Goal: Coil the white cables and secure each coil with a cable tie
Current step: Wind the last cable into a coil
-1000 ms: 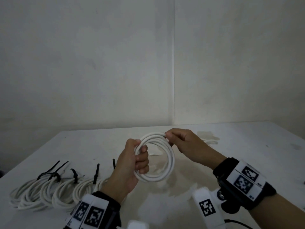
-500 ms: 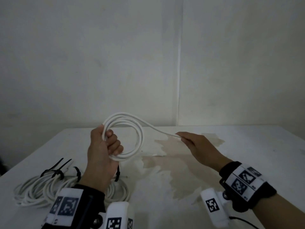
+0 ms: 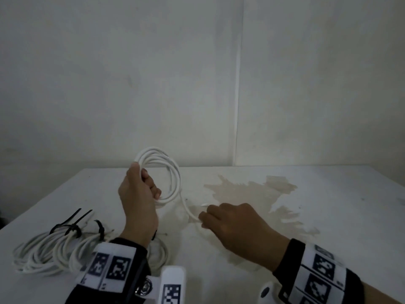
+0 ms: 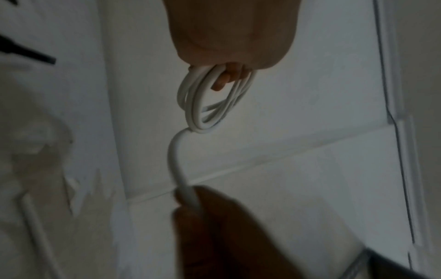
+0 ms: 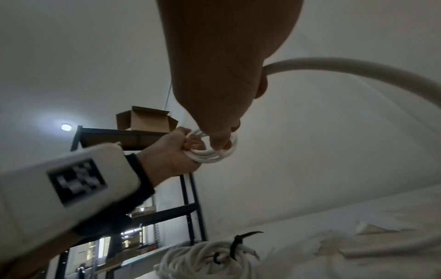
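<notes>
My left hand (image 3: 140,191) grips a white cable coil (image 3: 168,178) of several loops, held upright above the white table (image 3: 328,194). In the left wrist view the coil (image 4: 210,102) hangs below my curled fingers. From the coil's lower edge a loose tail (image 3: 188,209) runs down to my right hand (image 3: 228,218), which pinches it low over the table. The right wrist view shows that tail (image 5: 358,71) leaving my right hand's grip and the coil (image 5: 214,152) in the left hand (image 5: 174,151).
Several finished white coils (image 3: 50,249) bound with black cable ties (image 3: 72,224) lie at the table's front left. A brownish stain (image 3: 252,191) covers the table's middle. White walls stand behind. A dark metal shelf (image 5: 190,188) with a cardboard box (image 5: 145,120) stands off to the left.
My right hand, which held the tail stretched out to the right, has dropped down and inward toward the coil. The left hand keeps gripping the coil, shifted slightly right.
</notes>
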Tool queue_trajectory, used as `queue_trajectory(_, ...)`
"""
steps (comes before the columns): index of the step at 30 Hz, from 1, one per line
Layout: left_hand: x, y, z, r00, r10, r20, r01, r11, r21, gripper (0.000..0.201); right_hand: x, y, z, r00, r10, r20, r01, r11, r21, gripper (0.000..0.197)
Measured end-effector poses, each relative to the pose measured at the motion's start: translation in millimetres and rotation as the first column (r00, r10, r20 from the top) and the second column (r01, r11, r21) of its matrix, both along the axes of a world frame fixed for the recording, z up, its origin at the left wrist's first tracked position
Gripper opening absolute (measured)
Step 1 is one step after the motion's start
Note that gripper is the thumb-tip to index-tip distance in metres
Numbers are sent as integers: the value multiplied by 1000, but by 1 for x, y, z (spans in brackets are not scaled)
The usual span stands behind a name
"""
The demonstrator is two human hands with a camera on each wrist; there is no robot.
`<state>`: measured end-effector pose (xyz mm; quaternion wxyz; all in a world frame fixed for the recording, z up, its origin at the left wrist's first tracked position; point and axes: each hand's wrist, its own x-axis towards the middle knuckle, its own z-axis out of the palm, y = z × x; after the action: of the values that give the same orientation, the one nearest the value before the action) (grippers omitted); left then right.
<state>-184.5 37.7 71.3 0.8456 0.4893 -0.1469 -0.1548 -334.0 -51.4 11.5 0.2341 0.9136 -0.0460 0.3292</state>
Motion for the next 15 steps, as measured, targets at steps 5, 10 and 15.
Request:
queue_trajectory(5, -31, -7, -9, 982, -101, 160, 71, 981, 183, 35, 4, 17, 16, 992, 122, 37, -119, 991, -65, 27)
queue_trajectory(10, -53, -5, -15, 898, -343, 275, 236, 905, 355, 37, 3, 13, 29, 954, 265, 137, -268, 963, 1, 15)
queue_trajectory(15, -58, -3, -24, 768, -496, 405, 223, 800, 557, 40, -5, 6, 47, 939, 251, 233, -309, 917, 254, 25)
